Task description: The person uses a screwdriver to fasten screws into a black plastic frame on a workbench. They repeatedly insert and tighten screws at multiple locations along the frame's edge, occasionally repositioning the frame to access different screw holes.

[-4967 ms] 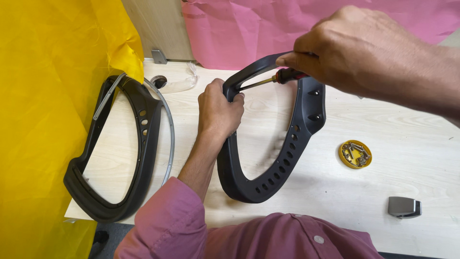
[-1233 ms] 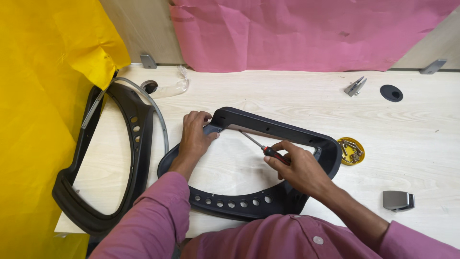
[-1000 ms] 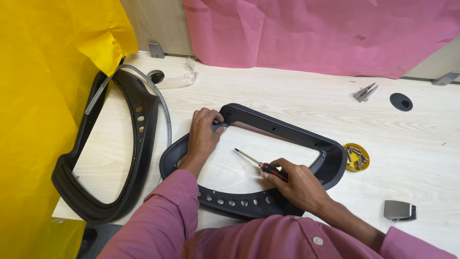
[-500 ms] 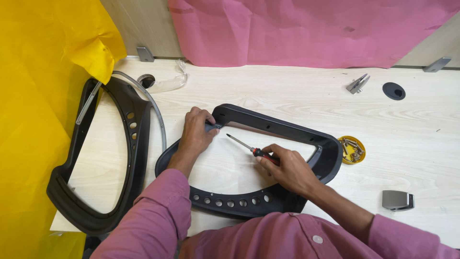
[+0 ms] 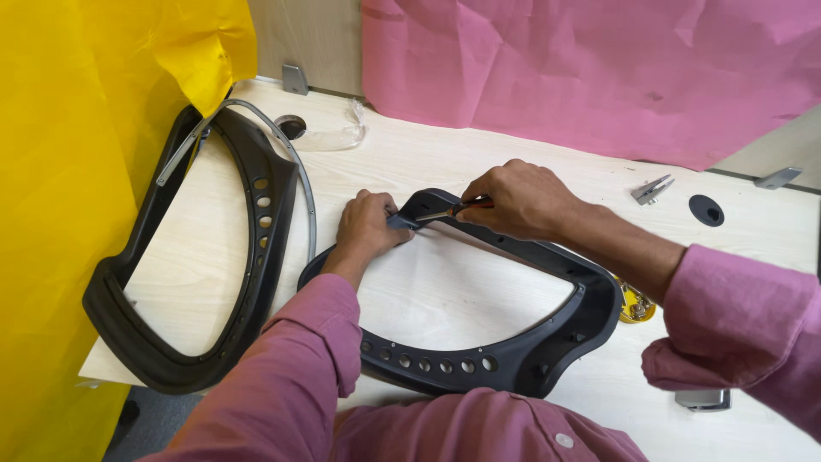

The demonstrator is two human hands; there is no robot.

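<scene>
Looking down from the head cam, the black chair-back frame (image 5: 479, 359) lies flat on the pale wood counter (image 5: 479, 162), right in front of the person, with its wide curved side full of holes nearest the body and the narrower corner pointing up and left. That corner is where both hands meet. The left hand (image 5: 369, 229) is closed over the frame's top-left corner, pinning it down, fingers curled over the edge. The right hand (image 5: 517, 198) is wrapped tight round a small red-handled screwdriver (image 5: 457, 210), and the shaft runs leftward and a bit down, so the tip lands just beside the left hand's fingertips. So the tool's long axis is roughly along the frame's top bar, and the work spot sits between the two hands, closer to the left one.

Off to the left is a second black frame (image 5: 180, 282) with a grey metal rod along it, well apart. A little yellow dish (image 5: 637, 306) peeks out behind the right forearm, touching or nearly touching the frame's right end, can't tell which.
</scene>
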